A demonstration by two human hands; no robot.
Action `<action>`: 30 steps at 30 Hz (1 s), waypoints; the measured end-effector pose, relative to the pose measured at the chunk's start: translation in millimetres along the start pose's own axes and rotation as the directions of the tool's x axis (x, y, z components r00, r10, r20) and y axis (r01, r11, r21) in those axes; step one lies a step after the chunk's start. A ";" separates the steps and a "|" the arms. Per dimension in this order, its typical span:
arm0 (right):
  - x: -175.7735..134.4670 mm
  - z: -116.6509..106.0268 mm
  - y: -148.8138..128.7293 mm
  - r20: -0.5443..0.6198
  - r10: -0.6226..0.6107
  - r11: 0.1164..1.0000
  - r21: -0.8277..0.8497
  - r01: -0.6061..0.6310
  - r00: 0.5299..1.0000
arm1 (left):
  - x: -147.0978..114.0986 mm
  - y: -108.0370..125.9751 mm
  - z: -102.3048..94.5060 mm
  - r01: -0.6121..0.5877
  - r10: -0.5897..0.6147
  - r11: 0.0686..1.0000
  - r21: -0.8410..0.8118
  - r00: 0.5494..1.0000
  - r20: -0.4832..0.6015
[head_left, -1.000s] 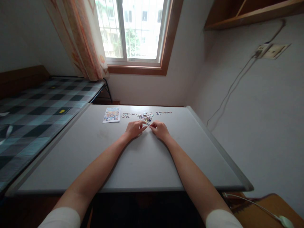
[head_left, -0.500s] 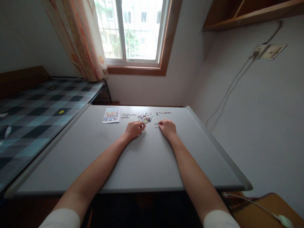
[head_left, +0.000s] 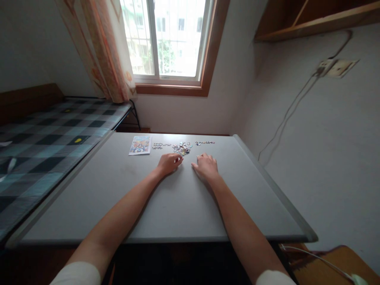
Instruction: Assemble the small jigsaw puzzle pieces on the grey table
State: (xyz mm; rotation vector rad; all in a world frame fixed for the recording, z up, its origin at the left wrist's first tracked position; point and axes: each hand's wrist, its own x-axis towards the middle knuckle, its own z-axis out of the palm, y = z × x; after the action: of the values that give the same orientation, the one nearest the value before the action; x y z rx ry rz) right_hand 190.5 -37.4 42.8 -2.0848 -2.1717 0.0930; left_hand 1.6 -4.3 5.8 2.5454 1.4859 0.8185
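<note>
My left hand (head_left: 170, 163) rests on the table at the near edge of a loose pile of jigsaw puzzle pieces (head_left: 183, 149). Its fingers are curled together, and whatever they hold is too small to make out. To the right of the pile, my right hand (head_left: 207, 166) lies palm down with its thumb apart from the fingers. A small pale bit, likely a puzzle piece (head_left: 198, 156), shows at its fingertips; the rest there is covered by the hand. Rows of pieces (head_left: 162, 145) lie left of the pile, and another row (head_left: 205, 142) lies beyond my right hand.
A colourful picture sheet (head_left: 140, 145) lies on the white table (head_left: 184, 209) to the left. A bed with a checked cover (head_left: 59, 150) stands along the left side. At the right are a wall with a socket and cable, and a wooden chair (head_left: 332, 265).
My right hand has unpinched and drawn slightly nearer, its thumb spreading. It now covers the spot where small pieces showed at its fingertips. My left hand has hardly moved.
</note>
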 end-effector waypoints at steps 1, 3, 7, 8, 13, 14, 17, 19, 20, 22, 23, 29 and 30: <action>-2.6 0.1 -5.1 0.004 0.012 1.000 -0.013 -0.012 1.000 | -0.1 0.4 -0.4 0.001 -0.001 1.000 0.004 1.000 0.001; -5.4 2.0 -11.4 0.000 0.036 0.999 -0.032 -0.036 0.999 | -0.4 1.1 -1.3 0.003 -0.003 1.000 0.008 1.000 0.001; -2.8 9.6 -10.3 -0.011 0.079 0.996 -0.039 -0.079 0.997 | -0.5 1.5 -2.1 -0.003 0.003 1.000 0.006 1.000 0.002; -1.0 11.9 -8.2 -0.016 0.088 0.995 -0.037 -0.088 0.996 | -0.4 1.5 -2.0 -0.006 0.006 1.000 0.005 1.000 0.001; 10.6 24.8 4.6 -0.064 0.147 0.988 -0.028 -0.149 0.987 | -0.5 0.5 -0.7 -0.009 0.009 1.000 -0.001 1.000 0.003; 13.0 27.4 6.9 -0.072 0.163 0.986 -0.024 -0.165 0.984 | -0.7 0.2 -0.5 -0.010 0.010 1.000 0.000 1.000 0.002; 19.4 34.5 12.5 -0.091 0.186 0.982 -0.002 -0.187 0.978 | -1.1 -0.7 0.0 -0.016 0.016 1.000 -0.002 1.000 0.002; 23.5 38.4 15.3 -0.099 0.197 0.980 0.013 -0.197 0.975 | -1.2 -1.0 0.1 -0.019 0.019 1.000 -0.002 1.000 0.001; 25.7 40.0 16.5 -0.096 0.208 0.978 0.022 -0.207 0.973 | -1.1 -1.1 0.0 -0.020 0.020 1.000 -0.002 1.000 0.001; 30.8 41.9 18.7 -0.079 0.224 0.974 0.042 -0.221 0.971 | -0.8 -1.1 -0.2 -0.017 0.017 1.000 -0.002 1.000 0.001; 33.7 42.3 19.9 -0.065 0.232 0.972 0.048 -0.229 0.971 | -0.5 -0.9 -0.3 -0.013 0.013 1.000 -0.005 1.000 0.003; 53.1 41.6 25.2 -0.030 0.255 0.966 0.049 -0.254 0.966 | 0.1 -0.2 -0.5 -0.001 0.001 1.000 -0.015 1.000 0.012; 55.7 41.8 25.5 -0.029 0.255 0.966 0.052 -0.253 0.967 | 0.0 -0.3 -0.3 0.000 0.001 1.000 -0.015 1.000 0.012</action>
State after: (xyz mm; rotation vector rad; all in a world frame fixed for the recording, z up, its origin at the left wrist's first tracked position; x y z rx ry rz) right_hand 208.0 21.2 0.9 -2.3079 -1.8529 0.1305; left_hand 1.3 -4.1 5.9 2.5353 1.4699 0.8102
